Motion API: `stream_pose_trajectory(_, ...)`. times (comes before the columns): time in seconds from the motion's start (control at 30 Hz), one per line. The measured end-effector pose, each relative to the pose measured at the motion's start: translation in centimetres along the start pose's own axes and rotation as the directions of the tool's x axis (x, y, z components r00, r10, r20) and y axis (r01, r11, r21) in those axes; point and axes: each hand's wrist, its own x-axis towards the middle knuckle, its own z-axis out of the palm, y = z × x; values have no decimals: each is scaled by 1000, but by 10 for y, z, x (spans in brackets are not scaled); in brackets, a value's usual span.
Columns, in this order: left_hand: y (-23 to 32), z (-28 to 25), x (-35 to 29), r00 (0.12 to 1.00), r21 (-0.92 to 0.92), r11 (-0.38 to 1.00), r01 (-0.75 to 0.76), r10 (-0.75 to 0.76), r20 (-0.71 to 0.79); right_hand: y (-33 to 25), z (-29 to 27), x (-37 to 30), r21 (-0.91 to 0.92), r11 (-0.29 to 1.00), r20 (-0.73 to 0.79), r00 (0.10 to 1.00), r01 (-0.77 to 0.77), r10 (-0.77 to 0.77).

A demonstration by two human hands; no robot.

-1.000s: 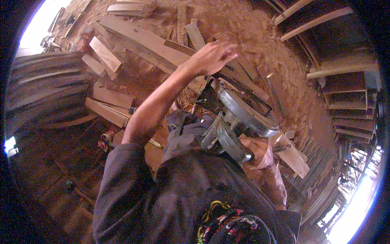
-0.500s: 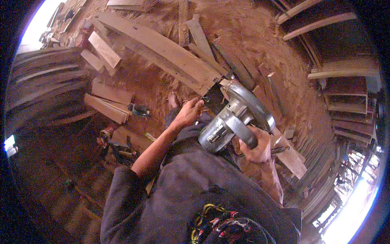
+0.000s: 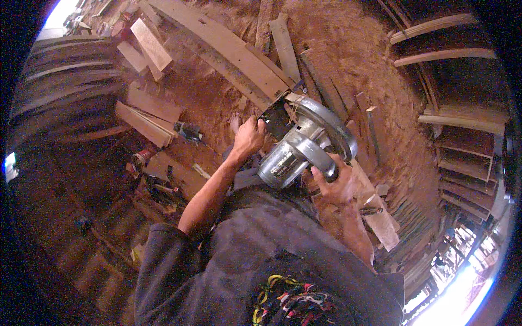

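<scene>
A silvery circular saw (image 3: 293, 155) with a curved blade guard and a dark base plate is at the near end of a long timber beam (image 3: 234, 49). Around the saw's rear handle, my right hand (image 3: 340, 182) is closed. My left hand (image 3: 249, 138) has its fingers curled at the near corner of the base plate, gripping its edge. The plate's front meets the end of the beam. The blade is hidden by the guard and the saw body.
Sawdust covers the ground. Loose planks (image 3: 151, 49) lie at the left, and other boards (image 3: 285, 49) lie right of the beam. Beside stacked boards (image 3: 144, 125) is a dark power tool (image 3: 188, 131). A narrow board (image 3: 380, 223) lies near my right forearm. Timber racks (image 3: 462, 122) stand at the right.
The saw has shifted slightly left and away from my body, both hands moving with it. My left fingers have closed more tightly at the base plate. The view has shifted a little.
</scene>
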Motion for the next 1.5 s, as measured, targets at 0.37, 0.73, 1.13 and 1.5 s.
stream_pose_trajectory(0.37, -22, -6, 6, 985, -491, 871, -25, 107, 138, 34, 14, -4, -86, 995, -108, 992, 59, -68)
stream_pose_trajectory(0.73, -19, 5, -3, 998, -395, 918, -28, 50, 45, 24, 13, -6, -106, 993, -74, 996, 48, -56)
stream_pose_trajectory(1.13, -13, 20, -4, 993, -268, 961, -72, 44, -108, 42, 9, -4, -29, 998, -74, 996, 51, -54)
stream_pose_trajectory(1.5, 36, -12, 7, 554, 630, 554, -544, 801, -226, 26, -6, 2, -256, 957, -37, 988, 134, -148)
